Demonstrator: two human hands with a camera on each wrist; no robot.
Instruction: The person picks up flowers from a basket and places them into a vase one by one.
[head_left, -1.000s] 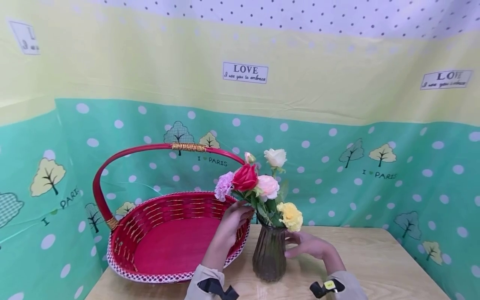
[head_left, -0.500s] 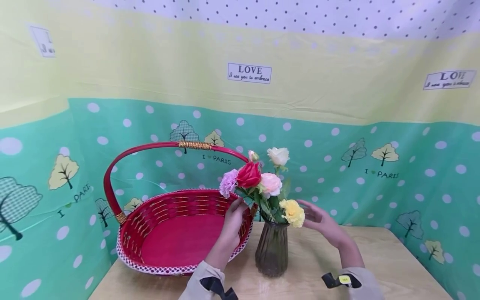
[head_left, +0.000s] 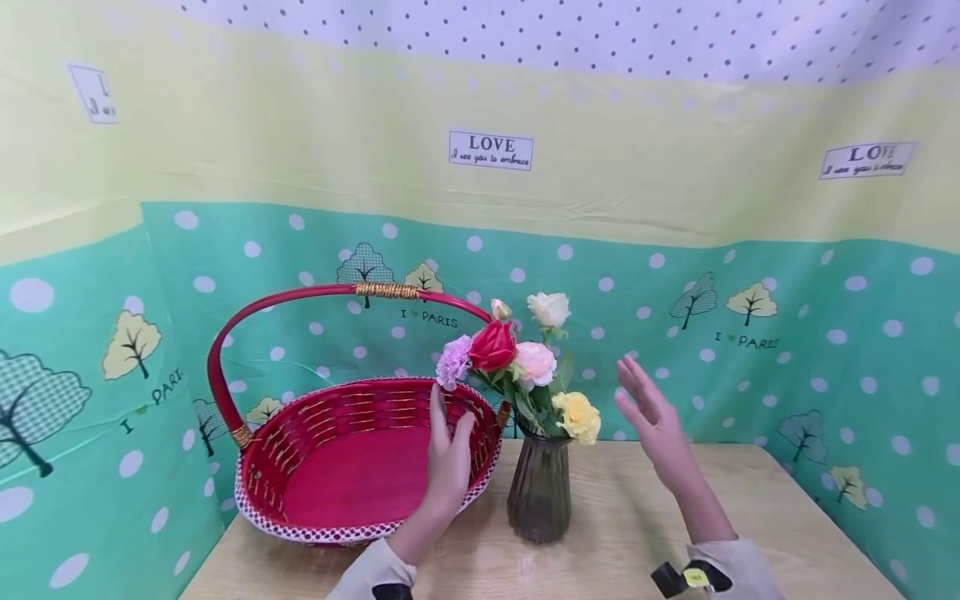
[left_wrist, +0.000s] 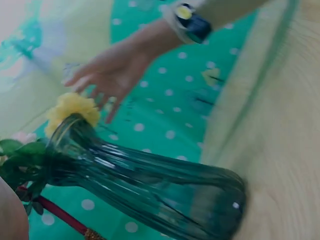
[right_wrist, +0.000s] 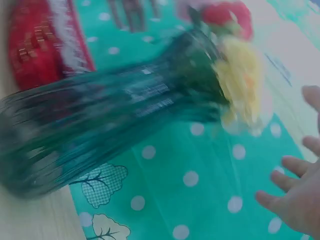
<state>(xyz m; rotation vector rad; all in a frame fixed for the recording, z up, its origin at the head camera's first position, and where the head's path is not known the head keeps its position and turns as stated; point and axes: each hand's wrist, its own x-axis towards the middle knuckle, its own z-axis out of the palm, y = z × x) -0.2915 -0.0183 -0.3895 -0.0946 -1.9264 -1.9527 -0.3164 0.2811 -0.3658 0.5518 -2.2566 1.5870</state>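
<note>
A ribbed, dark see-through vase stands upright on the table. In it are a red rose, a white rose, a pink flower, a purple carnation and a yellow carnation. My left hand is raised left of the vase, in front of the basket's right side, holding nothing. To the right of the yellow carnation my right hand is held up with its fingers straight, apart from the flowers. The right wrist view is blurred, but the vase shows there.
A red woven basket with a white trimmed rim and a tall arched handle stands left of the vase. The wooden table meets a green and yellow printed cloth at the back and sides.
My right hand has come off the vase's side and moved up and right, away from the flowers. The left hand has drawn back leftward from the stems. The vase stays on the table.
</note>
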